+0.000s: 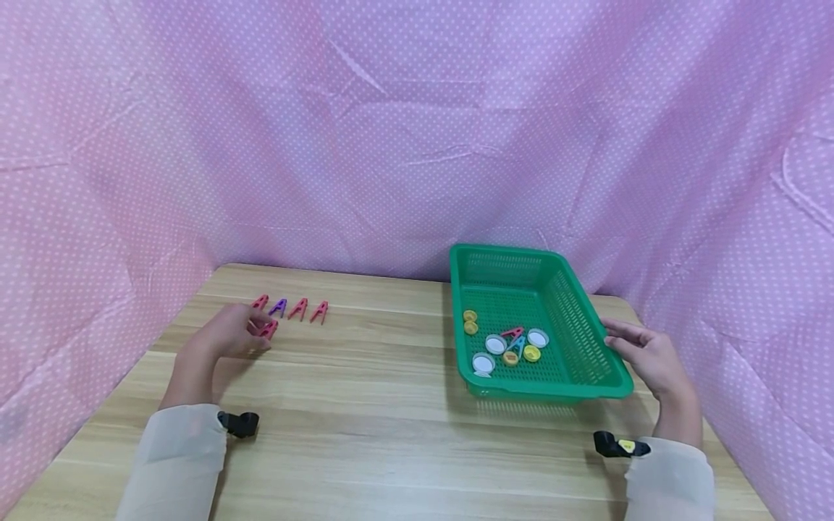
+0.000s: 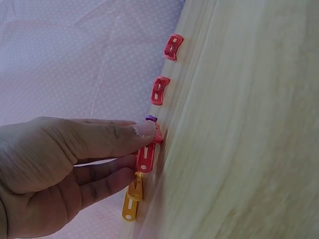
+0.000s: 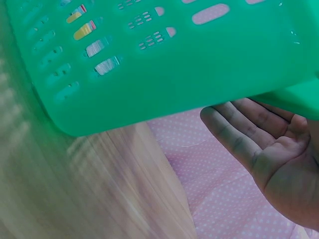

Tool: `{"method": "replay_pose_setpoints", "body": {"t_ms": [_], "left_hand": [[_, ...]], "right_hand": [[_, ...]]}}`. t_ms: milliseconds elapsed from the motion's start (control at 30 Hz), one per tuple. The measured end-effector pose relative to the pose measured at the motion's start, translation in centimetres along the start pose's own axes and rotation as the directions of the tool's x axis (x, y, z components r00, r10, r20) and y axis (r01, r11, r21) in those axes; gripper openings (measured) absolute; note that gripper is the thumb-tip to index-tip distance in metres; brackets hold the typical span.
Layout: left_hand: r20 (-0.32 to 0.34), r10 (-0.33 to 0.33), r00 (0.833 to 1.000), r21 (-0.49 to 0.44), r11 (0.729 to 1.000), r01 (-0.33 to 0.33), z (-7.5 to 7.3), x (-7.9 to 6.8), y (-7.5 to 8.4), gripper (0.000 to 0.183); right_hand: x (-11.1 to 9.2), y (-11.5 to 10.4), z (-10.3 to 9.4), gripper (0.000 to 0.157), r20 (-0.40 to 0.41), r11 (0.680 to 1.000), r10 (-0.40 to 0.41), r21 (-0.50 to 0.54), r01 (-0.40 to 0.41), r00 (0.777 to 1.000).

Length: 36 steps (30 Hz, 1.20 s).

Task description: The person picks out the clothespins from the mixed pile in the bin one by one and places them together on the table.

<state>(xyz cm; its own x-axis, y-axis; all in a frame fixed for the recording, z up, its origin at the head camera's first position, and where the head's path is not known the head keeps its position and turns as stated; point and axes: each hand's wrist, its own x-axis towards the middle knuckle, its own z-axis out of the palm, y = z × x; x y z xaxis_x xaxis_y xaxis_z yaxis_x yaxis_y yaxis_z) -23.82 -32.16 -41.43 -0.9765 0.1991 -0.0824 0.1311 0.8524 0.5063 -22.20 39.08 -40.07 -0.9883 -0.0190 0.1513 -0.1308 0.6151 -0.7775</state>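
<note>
Two pale sleeves [image 1: 172,463] come nearest, at the lower left and lower right of the head frame, each with a small black device [image 1: 241,424] near the cuff. At the left of the frame, the left hand [image 1: 224,331] pinches a red clip [image 1: 268,330] narrowly between thumb and finger. Just behind it, a purple clip [image 1: 278,307] stands in one row with other red clips [image 1: 298,309] upon the wooden bench [image 1: 365,405]; the left wrist view shows also a yellow clip [image 2: 130,199] beside the fingers. At the right of the frame, the right hand [image 1: 651,354] touches the side of a green basket [image 1: 554,391], its fingers rather straight. Inside the basket lie white discs [image 1: 496,344], yellowish discs [image 1: 531,353], one blue clip [image 1: 517,345] and one more red clip. Pink dotted cloth [image 1: 417,145] fills the upper part.
</note>
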Motion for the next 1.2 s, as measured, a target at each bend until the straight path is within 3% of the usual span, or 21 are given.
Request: {"method": "replay_pose_setpoints", "body": {"t_ms": [700, 933, 1200], "left_hand": [[-0.007, 0.001, 1.0, 0.005, 1.0, -0.001, 0.1, 0.2, -0.4, 0.046], [-0.054, 0.032, 0.998, -0.003, 0.999, -0.032, -0.2, 0.2, 0.7, 0.047], [-0.104, 0.11, 0.988, -0.003, 0.994, -0.111, -0.5, 0.5, 3.1, 0.044]], "right_hand": [[-0.3, -0.3, 0.0, 0.051, 0.002, 1.0, 0.009, 0.0, -0.009, 1.0], [-0.4, -0.5, -0.2, 0.053, -0.003, 0.999, 0.031, -0.026, -0.031, 1.0], [-0.3, -0.5, 0.0, 0.052, 0.009, 1.0, 0.018, 0.016, -0.018, 1.0]]}}
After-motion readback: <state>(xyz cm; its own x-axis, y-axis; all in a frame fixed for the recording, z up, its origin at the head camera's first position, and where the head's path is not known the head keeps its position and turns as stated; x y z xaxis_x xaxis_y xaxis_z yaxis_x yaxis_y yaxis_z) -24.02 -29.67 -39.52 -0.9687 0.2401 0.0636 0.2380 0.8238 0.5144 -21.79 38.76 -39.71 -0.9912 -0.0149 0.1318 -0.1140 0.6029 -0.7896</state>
